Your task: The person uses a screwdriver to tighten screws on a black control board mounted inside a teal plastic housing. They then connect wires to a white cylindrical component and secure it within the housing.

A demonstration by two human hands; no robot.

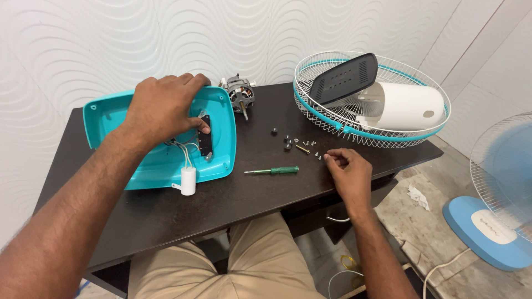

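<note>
Head view: a dark table is being looked down on, with the person seated at it. The left hand is being rested on a teal base cover lying open side up at the left of the table. Its fingers are being curled over the cover's far rim, and the thumb is being pressed against a black switch block inside the cover. Thin wires are being led from the block to a white capacitor, which is lying at the cover's near edge. A motor is standing just behind the cover.

The right hand is being held on the table at the right, fingers bent inward and fingertips pinched together at a small screw; whether the screw is actually gripped cannot be told. More screws are lying scattered just left of that hand. A green screwdriver is lying nearer the person, between the two hands, untouched. A fan guard holding a white housing and a black panel is resting on the table's far right corner.
</note>
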